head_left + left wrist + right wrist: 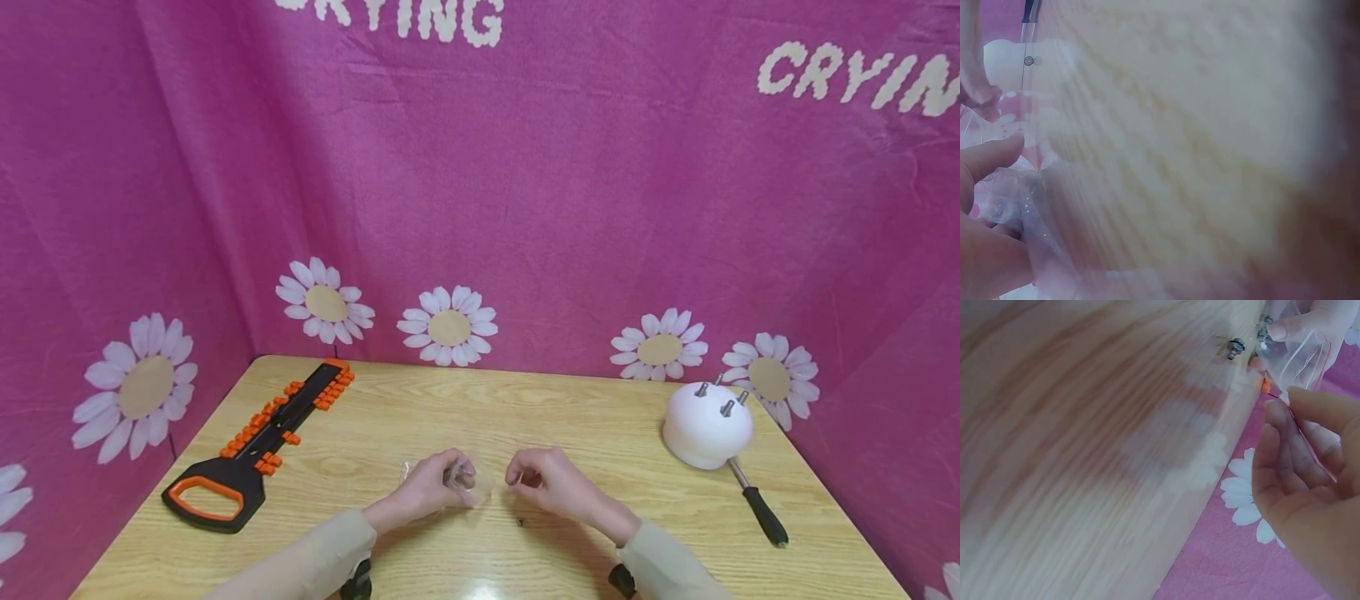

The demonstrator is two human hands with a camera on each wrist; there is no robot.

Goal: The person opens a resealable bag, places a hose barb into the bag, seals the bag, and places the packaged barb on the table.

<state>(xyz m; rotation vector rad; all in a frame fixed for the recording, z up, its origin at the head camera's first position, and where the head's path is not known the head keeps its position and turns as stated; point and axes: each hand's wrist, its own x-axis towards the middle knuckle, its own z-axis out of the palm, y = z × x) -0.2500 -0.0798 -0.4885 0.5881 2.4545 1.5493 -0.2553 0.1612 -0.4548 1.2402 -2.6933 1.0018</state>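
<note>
- Left hand: fingers curled round a small clear plastic bag, which lies on the table between the two hands.
- Right hand: fingers curled, just beside the bag's right edge; whether it pinches the bag cannot be told.
- One small screw lies on the wood beside the bag.
- Far left: one black-and-orange socket rail.
- Far right: one white dome bearing three studs; one black-handled tool beside it.
</note>
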